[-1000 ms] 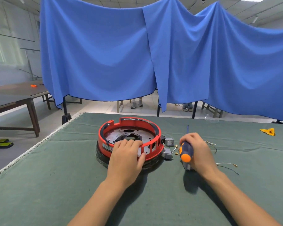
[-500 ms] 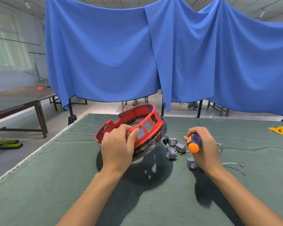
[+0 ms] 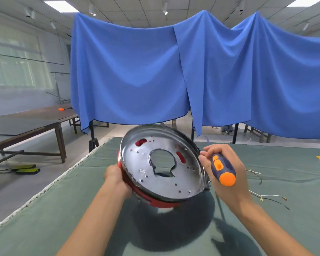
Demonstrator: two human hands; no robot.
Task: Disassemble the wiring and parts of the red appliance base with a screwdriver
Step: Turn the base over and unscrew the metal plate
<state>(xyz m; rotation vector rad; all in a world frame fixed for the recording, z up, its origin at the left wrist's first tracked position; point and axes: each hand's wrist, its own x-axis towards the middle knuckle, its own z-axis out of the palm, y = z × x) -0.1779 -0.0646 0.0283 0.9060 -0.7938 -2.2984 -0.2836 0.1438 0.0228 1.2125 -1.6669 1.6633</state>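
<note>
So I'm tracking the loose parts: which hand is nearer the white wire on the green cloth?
Right hand, holding the screwdriver just left of the white wire. Left hand grips the base's far edge.

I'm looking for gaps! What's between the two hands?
In the head view, the tilted red appliance base, shiny metal side up, fills the stretch between the left hand and the right hand gripping the orange-and-blue screwdriver.

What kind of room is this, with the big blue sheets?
Probably a workshop or recording hall. Blue cloth hangs as a backdrop, long wooden tables stand on a bare floor, and a green-covered worktable carries loose wires from the red appliance base.
</note>
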